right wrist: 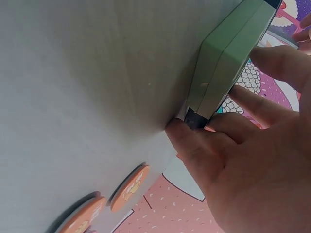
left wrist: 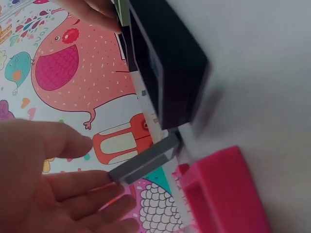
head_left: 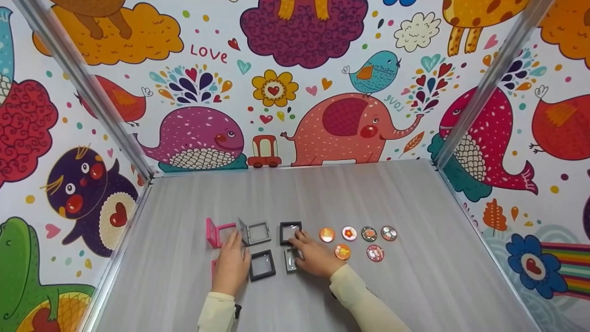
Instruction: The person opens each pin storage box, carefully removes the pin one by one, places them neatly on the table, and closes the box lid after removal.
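My left hand (head_left: 233,265) lies with fingers extended between an opened pink frame case (head_left: 226,233) and an opened grey frame case (head_left: 258,232). In the left wrist view, its fingertips come up to the raised grey lid (left wrist: 146,160), thumb apart. A second pink case (head_left: 213,267) is mostly hidden by this hand. My right hand (head_left: 318,256) reaches to two cases: its fingers touch the right edge of a black frame case (head_left: 290,226), while the thumb is at a greyish-green case (right wrist: 221,63) just below it. Another black frame case (head_left: 262,266) lies between the hands.
Several round badges lie right of my right hand, among them an orange one (head_left: 327,234), a flowered one (head_left: 349,233) and a red-rimmed one (head_left: 375,252). The grey table (head_left: 184,198) is enclosed by cartoon-printed walls (head_left: 207,87) with metal corner posts.
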Action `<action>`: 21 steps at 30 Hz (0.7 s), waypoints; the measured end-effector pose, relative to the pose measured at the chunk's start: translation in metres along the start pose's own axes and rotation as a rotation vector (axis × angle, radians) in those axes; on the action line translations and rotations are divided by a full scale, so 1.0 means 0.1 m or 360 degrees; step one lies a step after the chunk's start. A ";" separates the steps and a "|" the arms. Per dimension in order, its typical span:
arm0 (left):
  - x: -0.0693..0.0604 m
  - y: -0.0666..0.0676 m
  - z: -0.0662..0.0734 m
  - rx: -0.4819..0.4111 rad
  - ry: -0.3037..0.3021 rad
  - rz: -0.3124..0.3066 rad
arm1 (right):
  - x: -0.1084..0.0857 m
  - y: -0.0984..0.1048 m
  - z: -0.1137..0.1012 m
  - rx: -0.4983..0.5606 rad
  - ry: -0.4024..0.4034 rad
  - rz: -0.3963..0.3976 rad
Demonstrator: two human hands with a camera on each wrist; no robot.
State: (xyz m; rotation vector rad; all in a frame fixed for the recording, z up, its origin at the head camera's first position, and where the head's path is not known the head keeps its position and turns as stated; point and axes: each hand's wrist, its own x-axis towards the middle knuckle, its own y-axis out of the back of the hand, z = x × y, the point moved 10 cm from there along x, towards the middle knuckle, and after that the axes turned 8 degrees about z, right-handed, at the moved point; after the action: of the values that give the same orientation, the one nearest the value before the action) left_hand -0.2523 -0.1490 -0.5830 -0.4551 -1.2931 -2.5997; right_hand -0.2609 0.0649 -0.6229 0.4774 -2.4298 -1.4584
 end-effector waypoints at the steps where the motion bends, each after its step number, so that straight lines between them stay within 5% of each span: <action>1: 0.01 0.00 0.02 0.0013 -0.0007 -0.0001 | 0.00 0.00 0.00 0.0002 0.0001 0.0002; 10: 0.10 -0.04 0.19 0.0081 -0.0117 0.0027 | 0.00 -0.05 0.00 -0.0003 0.0016 -0.0017; 21: 0.35 -0.34 0.33 0.0149 -0.0186 -0.0176 | 0.00 -0.03 0.03 -0.0018 0.0024 0.0010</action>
State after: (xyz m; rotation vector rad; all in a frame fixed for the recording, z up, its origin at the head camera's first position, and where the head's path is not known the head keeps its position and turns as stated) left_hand -0.2897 -0.1036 -0.5763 -0.5410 -1.5117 -2.6213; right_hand -0.2623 0.0664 -0.6267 0.4761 -2.4079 -1.4602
